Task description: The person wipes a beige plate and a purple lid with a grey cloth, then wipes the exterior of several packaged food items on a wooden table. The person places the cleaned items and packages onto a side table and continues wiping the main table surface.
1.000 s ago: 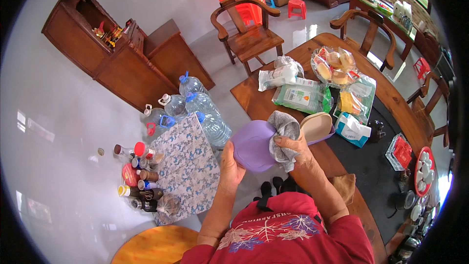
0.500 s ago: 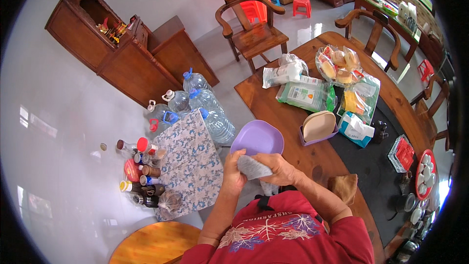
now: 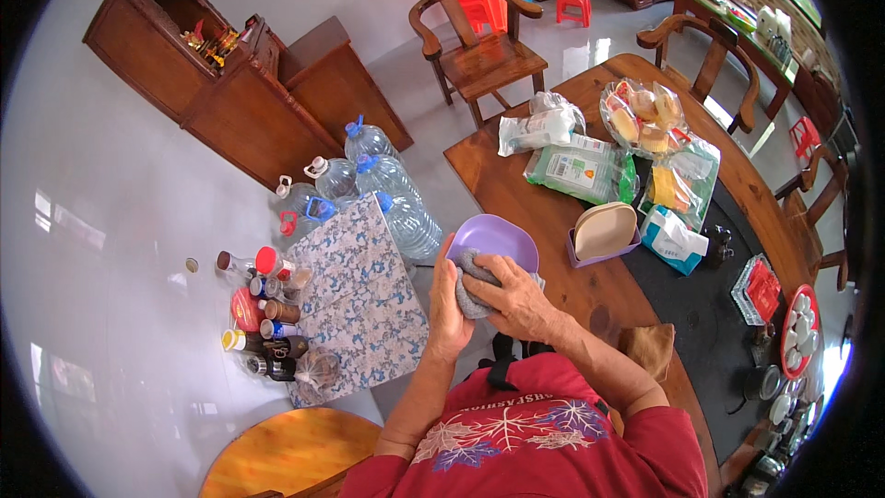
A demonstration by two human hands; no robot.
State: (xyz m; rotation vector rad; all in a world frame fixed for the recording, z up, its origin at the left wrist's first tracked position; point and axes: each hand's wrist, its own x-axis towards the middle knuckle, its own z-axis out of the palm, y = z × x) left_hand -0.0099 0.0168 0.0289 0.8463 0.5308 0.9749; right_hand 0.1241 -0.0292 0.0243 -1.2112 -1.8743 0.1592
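Note:
A grey cloth (image 3: pixel 473 300) is bunched between my two hands, just in front of a shallow purple dish (image 3: pixel 498 238). My right hand (image 3: pixel 518 302) is closed over the cloth, its fingers bent and pressing into it. My left hand (image 3: pixel 449 314) is upright against the cloth's left side, its fingertips next to the dish's left rim. The near part of the dish is hidden behind the cloth and my right hand. Whether my left fingers also touch the dish, I cannot tell.
The wooden table (image 3: pixel 573 290) holds a purple container with beige dishes (image 3: pixel 604 232), a green-edged package (image 3: pixel 585 169), bagged pastries (image 3: pixel 643 117) and a tissue pack (image 3: pixel 675 240). Large water bottles (image 3: pixel 406 221), a patterned cloth-covered surface (image 3: pixel 355 304) and several jars (image 3: pixel 279 311) are at the left.
The cloth, stretched flat between both hands before, is now crumpled. My right hand has turned over onto it, and my left hand has straightened upward beside the dish.

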